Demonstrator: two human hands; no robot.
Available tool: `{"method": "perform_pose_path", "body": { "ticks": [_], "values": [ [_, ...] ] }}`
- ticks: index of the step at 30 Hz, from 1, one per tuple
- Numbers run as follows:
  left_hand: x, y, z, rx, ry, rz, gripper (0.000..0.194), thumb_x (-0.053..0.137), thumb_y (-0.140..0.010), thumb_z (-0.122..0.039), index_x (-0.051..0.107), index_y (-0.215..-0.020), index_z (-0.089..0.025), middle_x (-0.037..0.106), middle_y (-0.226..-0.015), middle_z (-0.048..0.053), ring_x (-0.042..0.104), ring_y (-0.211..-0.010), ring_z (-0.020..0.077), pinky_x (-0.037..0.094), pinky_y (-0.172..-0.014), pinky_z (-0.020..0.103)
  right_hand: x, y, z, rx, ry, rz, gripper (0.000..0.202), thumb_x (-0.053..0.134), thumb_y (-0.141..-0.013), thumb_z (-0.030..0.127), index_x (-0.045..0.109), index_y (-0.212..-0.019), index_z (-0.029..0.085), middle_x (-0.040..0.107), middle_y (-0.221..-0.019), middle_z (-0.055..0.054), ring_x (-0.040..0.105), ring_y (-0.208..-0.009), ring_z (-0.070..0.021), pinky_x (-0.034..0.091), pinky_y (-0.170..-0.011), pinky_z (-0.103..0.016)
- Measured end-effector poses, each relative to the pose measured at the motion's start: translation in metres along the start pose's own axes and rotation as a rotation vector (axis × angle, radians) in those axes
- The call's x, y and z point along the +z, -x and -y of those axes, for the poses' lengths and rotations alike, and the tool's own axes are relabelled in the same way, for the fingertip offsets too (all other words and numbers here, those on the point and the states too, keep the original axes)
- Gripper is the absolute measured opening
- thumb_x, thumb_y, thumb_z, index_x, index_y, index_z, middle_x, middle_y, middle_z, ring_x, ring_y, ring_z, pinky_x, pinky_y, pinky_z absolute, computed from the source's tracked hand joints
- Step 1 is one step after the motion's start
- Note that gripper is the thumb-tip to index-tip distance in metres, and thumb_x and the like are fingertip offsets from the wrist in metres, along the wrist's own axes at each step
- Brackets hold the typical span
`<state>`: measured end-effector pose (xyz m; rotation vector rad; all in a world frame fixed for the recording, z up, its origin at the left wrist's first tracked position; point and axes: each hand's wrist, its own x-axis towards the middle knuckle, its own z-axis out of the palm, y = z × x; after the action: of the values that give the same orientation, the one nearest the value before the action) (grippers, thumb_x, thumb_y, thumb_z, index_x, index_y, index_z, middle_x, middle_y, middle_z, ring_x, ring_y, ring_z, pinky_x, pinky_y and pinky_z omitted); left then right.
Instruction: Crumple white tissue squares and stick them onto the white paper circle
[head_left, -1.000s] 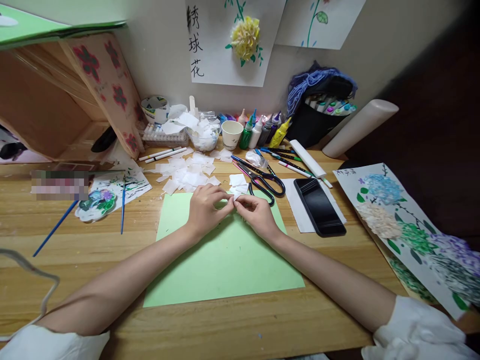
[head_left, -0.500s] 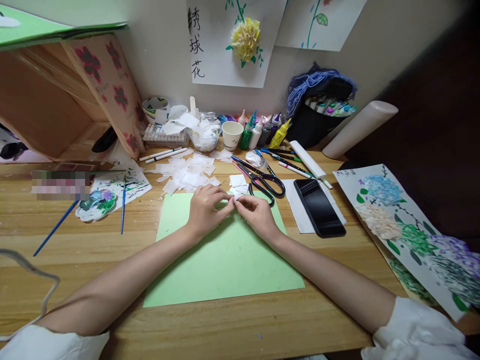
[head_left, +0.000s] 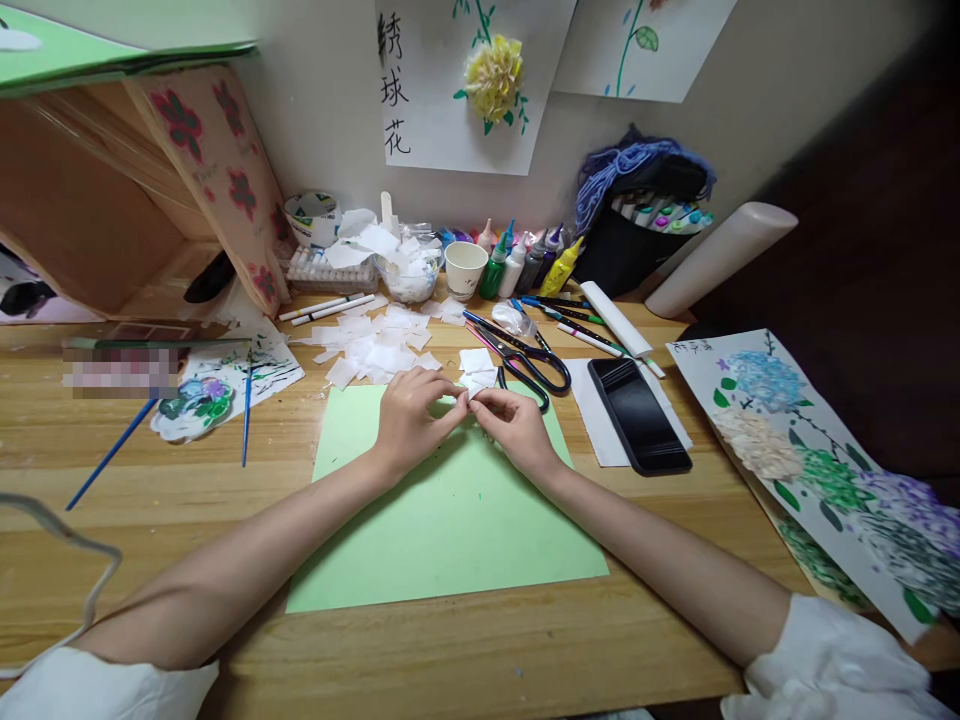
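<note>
Two-handed fingertip grip over a work surface. The left hand (head_left: 411,425) and the right hand (head_left: 519,430) are meeting at their fingertips, thumbs and index fingers closing narrowly on a small white paper piece (head_left: 472,394). The piece is sitting between the two pinches, mostly covered by the fingers; its exact shape is too small to tell. Below the grip, a pale green sheet (head_left: 450,540) is lying flat on the wooden table (head_left: 420,660), both hands hovering over or resting on its far part; which of these cannot be told. Just beyond the grip, a few white paper squares (head_left: 477,362) are lying near the sheet's far edge. Beyond and to the left of the grip, loose paper scraps (head_left: 381,348) are spreading in an overlapping heap. Just right of and beyond the grip, black-handled scissors (head_left: 558,372) are lying with one handle loop overlapping the green sheet. Farther right, a dark phone (head_left: 640,418) is resting on white paper (head_left: 600,440). Well left of the grip, a blue paintbrush (head_left: 245,425) is lying beside a paint-smeared palette (head_left: 193,410).
</note>
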<state>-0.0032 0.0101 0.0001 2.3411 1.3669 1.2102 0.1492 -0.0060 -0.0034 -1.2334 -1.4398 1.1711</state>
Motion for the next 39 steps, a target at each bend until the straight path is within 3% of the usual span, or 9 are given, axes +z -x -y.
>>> {"method": "perform_pose_path", "body": {
  "ticks": [17, 24, 31, 39],
  "values": [
    [0.0001, 0.0001, -0.0003, 0.001, 0.001, 0.002, 0.014, 0.057, -0.079, -0.029, 0.065, -0.071, -0.02, 0.067, -0.073, 0.001, 0.056, -0.072, 0.0152, 0.04, -0.067, 0.03, 0.0003, 0.0, 0.001, 0.011, 0.025, -0.013, 0.023, 0.056, -0.076, 0.036, 0.062, -0.072, 0.015, 0.059, -0.067, -0.002, 0.046, -0.055, -0.0105, 0.036, -0.05, -0.022],
    [-0.0004, 0.001, 0.0006, 0.047, 0.083, 0.035, 0.012, 0.055, -0.082, -0.025, 0.065, -0.087, -0.021, 0.069, -0.085, 0.002, 0.059, -0.081, 0.0156, 0.044, -0.072, 0.031, -0.0001, -0.0004, -0.0018, 0.014, 0.009, -0.054, 0.02, 0.056, -0.076, 0.034, 0.061, -0.071, 0.016, 0.057, -0.065, -0.001, 0.048, -0.055, -0.011, 0.038, -0.05, -0.023],
    [0.0012, 0.0019, 0.0012, 0.073, 0.072, 0.044, 0.015, 0.056, -0.08, -0.027, 0.066, -0.089, -0.021, 0.07, -0.091, 0.004, 0.061, -0.083, 0.0173, 0.045, -0.074, 0.033, -0.0002, -0.0012, -0.0042, 0.015, 0.0, -0.075, 0.022, 0.056, -0.077, 0.036, 0.064, -0.075, 0.016, 0.054, -0.058, 0.0, 0.051, -0.055, -0.0123, 0.04, -0.051, -0.023],
    [0.0013, 0.0016, 0.0037, 0.106, 0.057, 0.018, 0.011, 0.057, -0.08, -0.026, 0.066, -0.085, -0.021, 0.07, -0.086, 0.002, 0.059, -0.077, 0.0154, 0.044, -0.071, 0.031, -0.0001, 0.0, -0.0034, 0.007, 0.016, -0.051, 0.019, 0.055, -0.078, 0.033, 0.064, -0.076, 0.016, 0.061, -0.068, -0.002, 0.052, -0.059, -0.0125, 0.039, -0.052, -0.023]
  ]
}}
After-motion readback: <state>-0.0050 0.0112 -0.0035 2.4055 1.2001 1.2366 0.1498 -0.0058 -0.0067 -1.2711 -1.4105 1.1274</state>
